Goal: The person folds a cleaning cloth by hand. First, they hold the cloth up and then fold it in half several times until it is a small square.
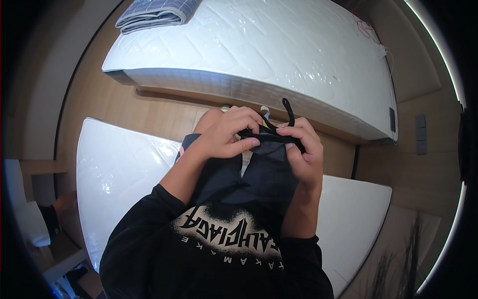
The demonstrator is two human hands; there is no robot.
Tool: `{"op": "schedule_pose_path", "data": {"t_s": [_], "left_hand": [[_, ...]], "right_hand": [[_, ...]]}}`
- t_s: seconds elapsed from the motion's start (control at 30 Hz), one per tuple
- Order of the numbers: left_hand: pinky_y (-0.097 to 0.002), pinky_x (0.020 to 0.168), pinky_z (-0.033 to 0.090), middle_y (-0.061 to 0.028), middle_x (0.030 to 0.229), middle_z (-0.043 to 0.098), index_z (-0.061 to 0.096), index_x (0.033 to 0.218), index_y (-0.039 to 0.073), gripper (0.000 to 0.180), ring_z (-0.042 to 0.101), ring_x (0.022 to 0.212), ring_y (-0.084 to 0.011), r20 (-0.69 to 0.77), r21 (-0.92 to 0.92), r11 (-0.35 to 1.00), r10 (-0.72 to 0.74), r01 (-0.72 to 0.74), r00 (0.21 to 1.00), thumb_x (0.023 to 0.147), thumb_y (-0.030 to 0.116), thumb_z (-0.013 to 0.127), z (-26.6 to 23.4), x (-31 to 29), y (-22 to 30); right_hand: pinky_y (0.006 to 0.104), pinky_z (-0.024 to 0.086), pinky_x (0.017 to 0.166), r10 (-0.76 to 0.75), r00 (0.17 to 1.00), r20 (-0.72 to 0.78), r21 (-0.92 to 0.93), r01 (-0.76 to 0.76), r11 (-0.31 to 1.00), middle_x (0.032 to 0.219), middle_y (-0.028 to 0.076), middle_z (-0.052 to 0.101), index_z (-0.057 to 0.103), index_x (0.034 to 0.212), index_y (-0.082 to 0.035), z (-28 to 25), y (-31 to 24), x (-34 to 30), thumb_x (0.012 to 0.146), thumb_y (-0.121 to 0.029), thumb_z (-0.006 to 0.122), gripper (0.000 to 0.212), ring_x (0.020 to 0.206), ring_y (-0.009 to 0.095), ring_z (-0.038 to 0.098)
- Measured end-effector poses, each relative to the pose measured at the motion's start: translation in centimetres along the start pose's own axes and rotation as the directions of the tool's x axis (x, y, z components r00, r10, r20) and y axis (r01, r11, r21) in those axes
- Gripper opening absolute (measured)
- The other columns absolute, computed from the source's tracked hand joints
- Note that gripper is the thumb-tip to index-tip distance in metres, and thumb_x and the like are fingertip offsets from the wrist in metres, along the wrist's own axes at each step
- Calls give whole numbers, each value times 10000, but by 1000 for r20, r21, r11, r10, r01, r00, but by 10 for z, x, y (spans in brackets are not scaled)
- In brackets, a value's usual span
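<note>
A black cord or narrow strap [269,137] stretches between my two hands, above my lap. My left hand [231,132] is closed on one part of it, thumb and fingers pinched together. On the other side my right hand [304,147] grips the cord too, its fingers curled round it. A free loop of the cord [287,110] sticks up beyond the right hand. Under the hands lies dark cloth [274,169] over my legs; whether the cord belongs to that cloth I cannot tell. Small pale and yellow bits beyond the fingers are mostly hidden.
I sit on a white plastic-wrapped mattress [124,169]. Across a narrow strip of wooden floor [164,112] stands another wrapped mattress [239,40], with a folded blue-grey checked blanket [154,15] on it. A red cord [366,27] lies at its right end. At lower left, another person's arm [64,202] shows.
</note>
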State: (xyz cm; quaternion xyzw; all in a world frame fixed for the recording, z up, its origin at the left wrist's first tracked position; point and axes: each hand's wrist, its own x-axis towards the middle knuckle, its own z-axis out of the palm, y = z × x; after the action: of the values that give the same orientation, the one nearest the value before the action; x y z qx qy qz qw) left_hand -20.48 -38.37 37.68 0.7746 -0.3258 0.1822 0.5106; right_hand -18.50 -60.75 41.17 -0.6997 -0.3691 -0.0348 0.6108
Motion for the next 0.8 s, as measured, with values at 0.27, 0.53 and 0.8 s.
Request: {"op": "schedule_pose_path", "data": {"t_s": [0.27, 0.53, 0.8], "left_hand": [[-372, 805, 449, -104, 973, 671, 639, 871, 29, 134, 621, 879, -282, -95, -62, 995, -88, 82, 992, 785, 88, 722, 3, -3, -9], [-363, 808, 461, -92, 965, 696, 651, 890, 41, 169, 633, 878, -265, -108, -87, 995, -54, 45, 993, 757, 60, 755, 2, -6, -14], [-355, 777, 469, -69, 912, 657, 661, 1075, 39, 325, 596, 842, -256, -73, -195, 963, -202, 185, 977, 768, 98, 752, 4, -2, -3]], "right_hand": [[300, 481, 787, 14, 999, 35, 23, -15, 1000, 931, 133, 612, 672, 1005, 32, -2, -1, 4, 676, 76, 492, 378, 848, 230, 602], [301, 481, 781, 22, 1000, 7, 41, -22, 999, 924, 134, 617, 678, 991, 31, -3, -2, 5, 678, 75, 492, 367, 845, 230, 603], [297, 476, 765, 4, 999, 37, 38, -5, 999, 917, 126, 622, 685, 989, 26, -5, -3, 4, 659, 69, 486, 388, 828, 225, 601]]}}
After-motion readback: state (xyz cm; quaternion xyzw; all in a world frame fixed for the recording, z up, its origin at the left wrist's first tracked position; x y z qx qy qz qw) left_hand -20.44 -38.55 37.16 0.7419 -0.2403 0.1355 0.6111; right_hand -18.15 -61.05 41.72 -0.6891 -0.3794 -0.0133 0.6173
